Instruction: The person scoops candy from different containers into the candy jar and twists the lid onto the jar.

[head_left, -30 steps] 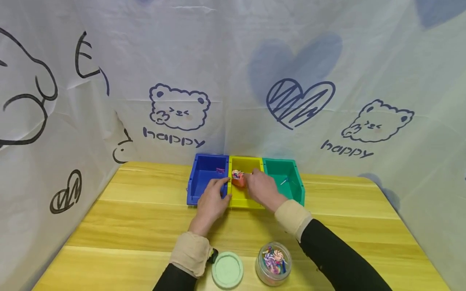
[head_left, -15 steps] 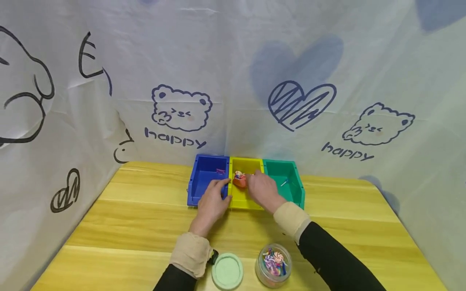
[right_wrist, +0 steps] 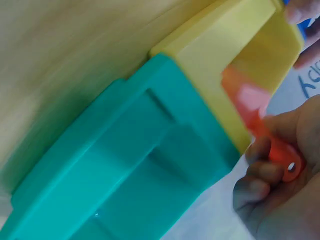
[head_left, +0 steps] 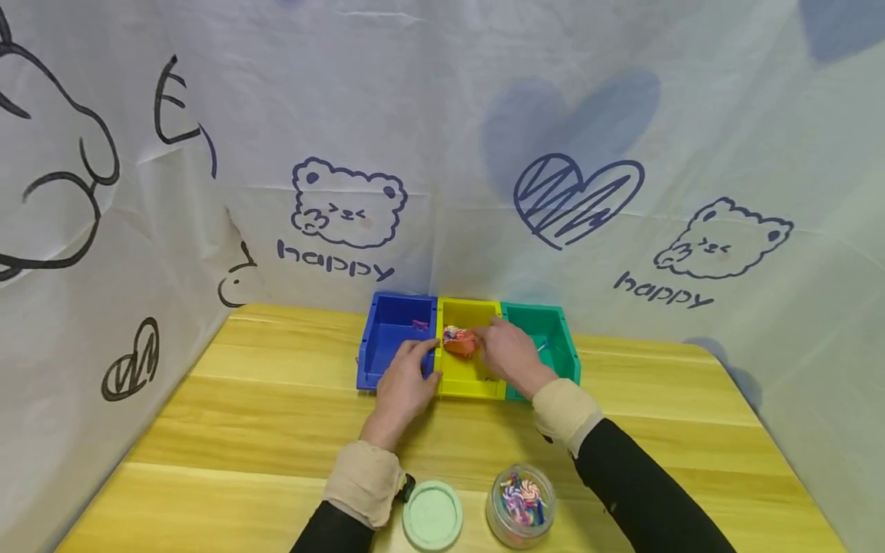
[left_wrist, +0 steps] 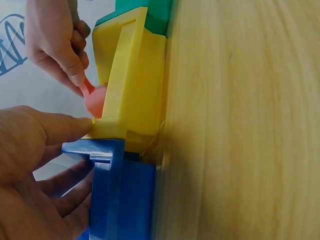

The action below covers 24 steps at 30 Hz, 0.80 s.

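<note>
In the head view an orange-red scoop sits inside the yellow bin, with small striped, candy-like pieces at its left end. My right hand pinches its handle; the right wrist view shows the holed handle end between thumb and curled fingers. My left hand rests at the wall shared by the yellow bin and the blue bin. Seen from the left wrist, its thumb lies on the yellow rim and its other fingers extend behind the blue front wall.
A green bin adjoins the yellow one, with a small blue-white piece inside. A purple piece lies in the blue bin. Nearer on the wooden table stand an open jar of colourful swirl pieces and a pale green lid.
My right hand has shifted slightly right, and the scoop has turned so more of its side shows. The left hand stays in place at the shared wall.
</note>
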Motion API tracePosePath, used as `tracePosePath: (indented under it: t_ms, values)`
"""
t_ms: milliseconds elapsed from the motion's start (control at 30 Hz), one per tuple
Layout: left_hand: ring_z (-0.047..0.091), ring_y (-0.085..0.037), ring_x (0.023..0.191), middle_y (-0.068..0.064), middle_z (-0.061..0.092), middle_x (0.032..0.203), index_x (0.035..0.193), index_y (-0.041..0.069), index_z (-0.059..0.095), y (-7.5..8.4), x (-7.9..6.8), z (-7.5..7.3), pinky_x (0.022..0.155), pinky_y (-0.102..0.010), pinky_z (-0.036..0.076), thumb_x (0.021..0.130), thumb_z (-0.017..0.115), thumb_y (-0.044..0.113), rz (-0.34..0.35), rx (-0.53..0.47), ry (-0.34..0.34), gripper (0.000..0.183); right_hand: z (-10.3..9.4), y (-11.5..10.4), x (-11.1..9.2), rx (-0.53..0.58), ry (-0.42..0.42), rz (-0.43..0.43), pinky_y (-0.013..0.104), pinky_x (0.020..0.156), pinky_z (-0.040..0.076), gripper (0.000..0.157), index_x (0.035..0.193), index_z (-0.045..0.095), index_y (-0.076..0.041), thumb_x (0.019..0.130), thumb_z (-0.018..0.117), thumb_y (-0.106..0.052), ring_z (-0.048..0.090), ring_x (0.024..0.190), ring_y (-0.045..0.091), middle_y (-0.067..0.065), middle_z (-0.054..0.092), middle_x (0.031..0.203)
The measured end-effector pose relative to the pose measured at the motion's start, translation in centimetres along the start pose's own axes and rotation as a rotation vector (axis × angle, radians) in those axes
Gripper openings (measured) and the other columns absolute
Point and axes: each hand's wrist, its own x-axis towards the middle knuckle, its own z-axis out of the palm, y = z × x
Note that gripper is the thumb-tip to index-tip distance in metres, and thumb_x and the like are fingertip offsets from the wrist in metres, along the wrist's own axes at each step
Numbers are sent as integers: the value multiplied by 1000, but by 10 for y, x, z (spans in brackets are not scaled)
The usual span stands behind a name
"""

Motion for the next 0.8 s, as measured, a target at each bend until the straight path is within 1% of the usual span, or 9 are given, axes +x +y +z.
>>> tracePosePath:
  t_ms: [67,133,200,233,333,467,600,700,800]
  values:
    - [61,-33,126,-9,59,140,145,21,62,0,-1,0,92,-54,56,94,77,17,0,-2,-6,54,-1,-1,-1,11,-3,32,38,67,56,23,112,79,-7,106,59,-16,55,76,24,10,64,89]
    - [61,-33,126,-9,58,141,146,21,62,1,-1,1,93,-54,55,94,77,18,-3,0,-11,54,-1,-2,-2,1,-6,62,40,67,57,23,101,78,-6,105,57,-15,55,74,24,10,62,86]
    - [60,-33,127,-9,58,141,146,21,62,2,-1,1,94,-54,55,94,77,17,-4,-4,-11,54,-1,-3,-1,-13,-5,78,42,67,58,25,94,75,-6,105,55,-15,55,72,25,10,60,83]
    - [60,-33,127,-9,58,141,146,21,62,2,-1,1,94,-54,55,95,77,17,-4,-6,-10,54,-1,-4,-1,-18,-5,82,42,67,58,25,95,75,-6,106,55,-15,55,72,25,10,60,83]
    - [60,-33,127,-8,58,141,146,21,62,3,-1,1,95,-55,55,94,77,17,-5,-9,-7,54,1,-3,1,1,-2,63,39,65,57,24,109,78,-6,107,56,-16,54,71,24,10,60,87]
    - [61,-33,126,-8,59,140,145,20,62,3,-1,0,93,-55,55,94,77,16,1,-10,1,53,3,3,3,42,16,-20,34,66,53,28,128,75,-8,107,59,-18,51,73,23,10,62,91]
    - [62,-33,123,-8,59,139,145,20,63,2,0,-2,91,-54,56,94,77,16,6,-8,10,53,6,9,5,51,17,-84,32,64,47,31,134,72,-11,107,59,-19,49,73,23,8,58,88]
    - [62,-33,123,-8,59,140,145,20,62,2,0,-2,91,-54,56,94,77,16,0,-10,5,53,10,10,6,44,5,-69,31,63,46,32,136,71,-12,108,59,-21,49,73,22,8,57,88]
    - [62,-33,124,-9,59,140,145,20,62,1,-1,-3,92,-54,56,94,77,16,-1,-9,-1,53,11,8,5,17,25,-17,33,64,52,31,133,72,-12,107,59,-22,52,75,23,9,62,93]
